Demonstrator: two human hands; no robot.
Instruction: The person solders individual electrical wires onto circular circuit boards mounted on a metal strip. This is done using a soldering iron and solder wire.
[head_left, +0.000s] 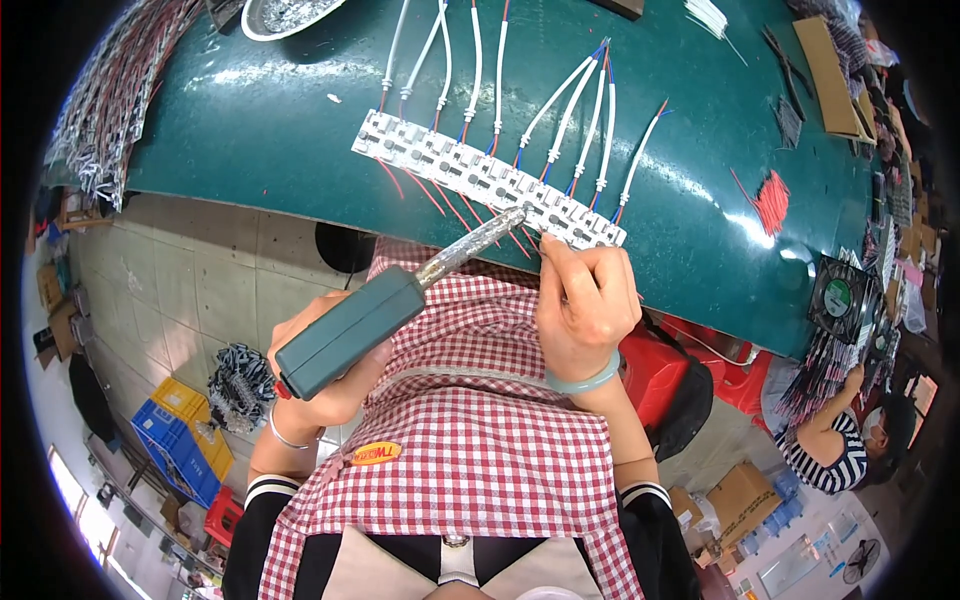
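My left hand (350, 392) is closed around the dark green handle of a soldering iron (352, 328). Its worn metal barrel points up and right, and the tip meets a long white strip of joined switch-like parts (450, 160) at the table's near edge. Close to that tip, my right hand (592, 300) pinches with thumb and forefinger at the strip's lower edge. What it pinches is hidden. White-sleeved wires (562, 112) with red and blue ends stand out from the strip's far side. Several short red wires (440, 197) stick out on the near side.
On the green table (270, 130) lie a bundle of red wires (771, 203), white sleeves (708, 16), pliers (785, 65) and a metal dish (285, 18). Bundled wires (110, 95) hang over the left end. A black fan (842, 296) stands at right, with another person (835, 440) beyond.
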